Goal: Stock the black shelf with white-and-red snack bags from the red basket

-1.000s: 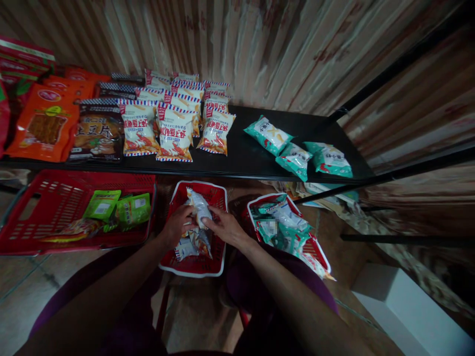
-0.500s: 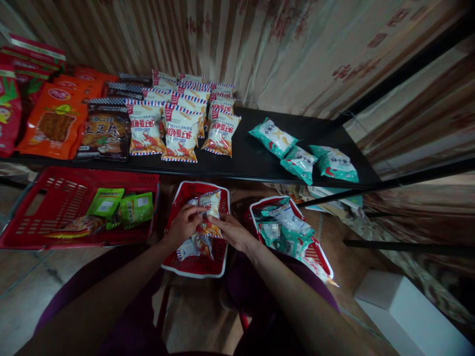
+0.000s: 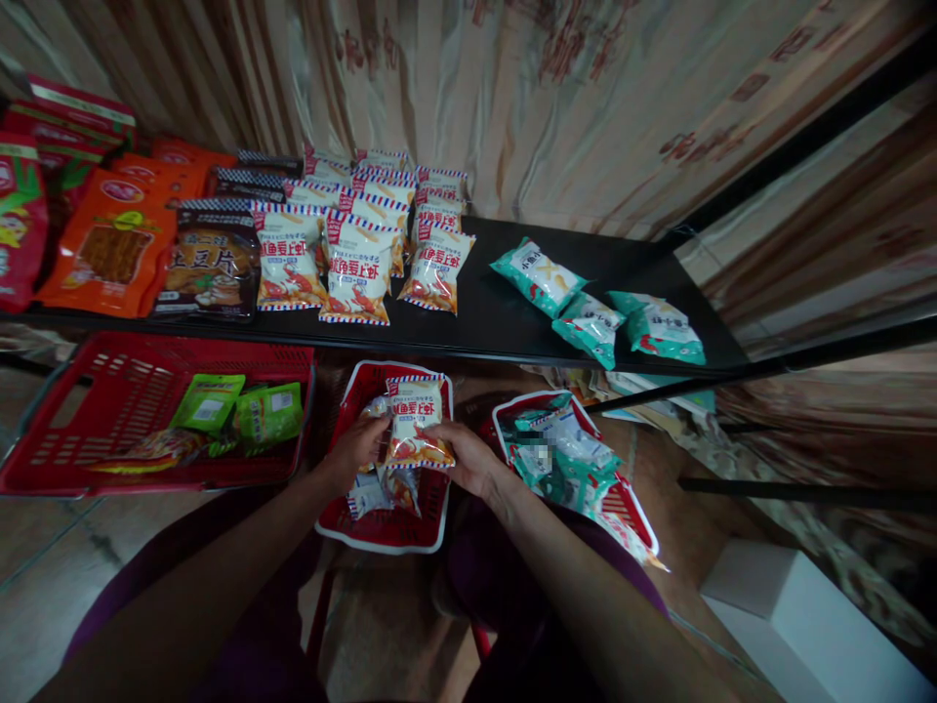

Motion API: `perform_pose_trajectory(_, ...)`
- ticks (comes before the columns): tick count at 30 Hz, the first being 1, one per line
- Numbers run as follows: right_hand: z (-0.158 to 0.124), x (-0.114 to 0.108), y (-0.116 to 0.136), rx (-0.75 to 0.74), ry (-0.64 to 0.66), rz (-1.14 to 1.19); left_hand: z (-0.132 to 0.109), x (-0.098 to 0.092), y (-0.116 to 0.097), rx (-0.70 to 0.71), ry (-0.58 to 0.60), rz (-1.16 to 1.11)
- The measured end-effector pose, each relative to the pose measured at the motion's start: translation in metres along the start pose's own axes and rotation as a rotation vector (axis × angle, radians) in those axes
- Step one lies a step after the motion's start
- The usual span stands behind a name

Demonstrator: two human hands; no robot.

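Observation:
A white-and-orange snack bag [image 3: 416, 415] with striped ends is held upright, front towards me, over the middle red basket [image 3: 410, 539]. My right hand [image 3: 468, 461] grips its right side, thumb across the front. At the bag's left edge is my left hand [image 3: 360, 451], its fingers curled against that side and partly hidden. Beneath the hands, more snack bags [image 3: 372, 495] lie in the basket.
Rows of snack bags [image 3: 357, 268] stand on a black shelf [image 3: 475, 327], with several teal bags [image 3: 538, 275] lying at its right. A red basket [image 3: 95, 381] with green packets stands left, another basket [image 3: 647, 527] with teal bags right. A white box [image 3: 805, 596] sits lower right.
My left hand has drawn back from the front of the bag to its left edge, so the printed front now shows. My right hand keeps its hold.

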State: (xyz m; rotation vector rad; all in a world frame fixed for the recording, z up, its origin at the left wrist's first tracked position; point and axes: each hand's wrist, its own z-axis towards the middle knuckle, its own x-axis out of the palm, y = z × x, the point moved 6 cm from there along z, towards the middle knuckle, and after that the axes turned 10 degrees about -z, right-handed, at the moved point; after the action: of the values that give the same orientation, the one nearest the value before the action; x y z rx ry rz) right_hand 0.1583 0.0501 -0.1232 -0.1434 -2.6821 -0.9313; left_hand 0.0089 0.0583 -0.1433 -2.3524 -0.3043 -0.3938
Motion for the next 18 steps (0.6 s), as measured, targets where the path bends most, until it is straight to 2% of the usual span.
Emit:
perform_pose_trajectory(5, -0.001, -0.004, 0.001, 0.028, -0.024, 0.030, -0.006, 0.012, 0.002, -0.034, 0.128, -0.010)
perform_pose_trajectory(11, -0.003, -0.009, 0.001, 0.063, -0.120, -0.017, -0.006, 0.014, 0.002, -0.050, 0.132, -0.080)
perform_pose_trajectory(18, -0.006, -0.006, 0.004, 0.066, -0.141, -0.055, -0.013, 0.016, -0.002, -0.063, 0.134, -0.015)
